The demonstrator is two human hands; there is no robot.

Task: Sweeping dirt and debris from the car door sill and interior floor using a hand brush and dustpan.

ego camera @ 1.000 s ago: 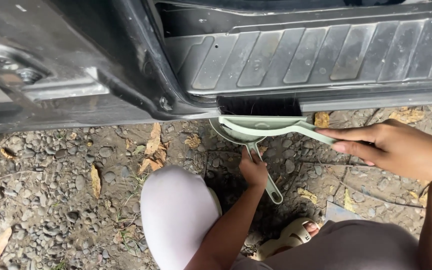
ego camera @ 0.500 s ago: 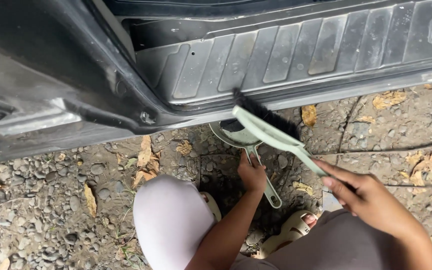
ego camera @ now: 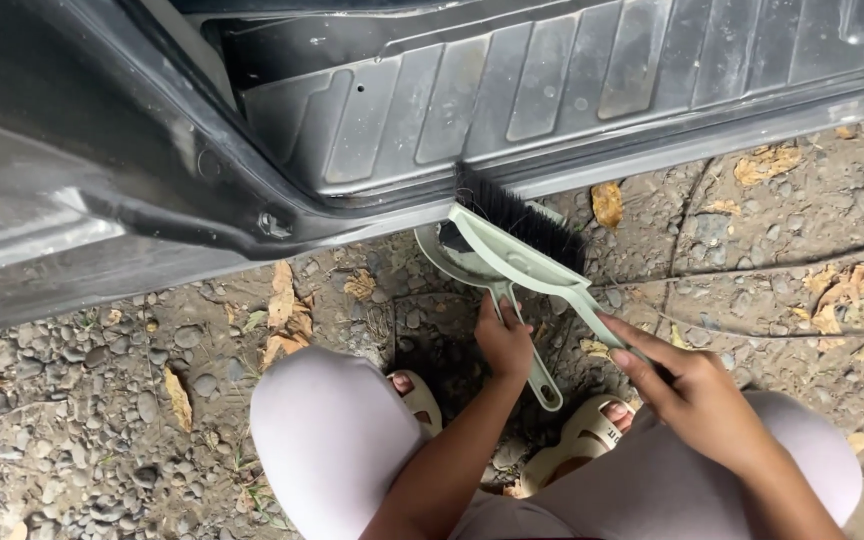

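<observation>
My right hand (ego camera: 697, 395) is wrapped around the handle of a pale green brush (ego camera: 522, 250). Its black bristles touch the edge of the grey car step (ego camera: 572, 90). My left hand (ego camera: 504, 340) is closed on the handle of the green dustpan (ego camera: 462, 262), held just under that edge, below the brush. Stones and dry leaves (ego camera: 282, 305) lie on the ground.
</observation>
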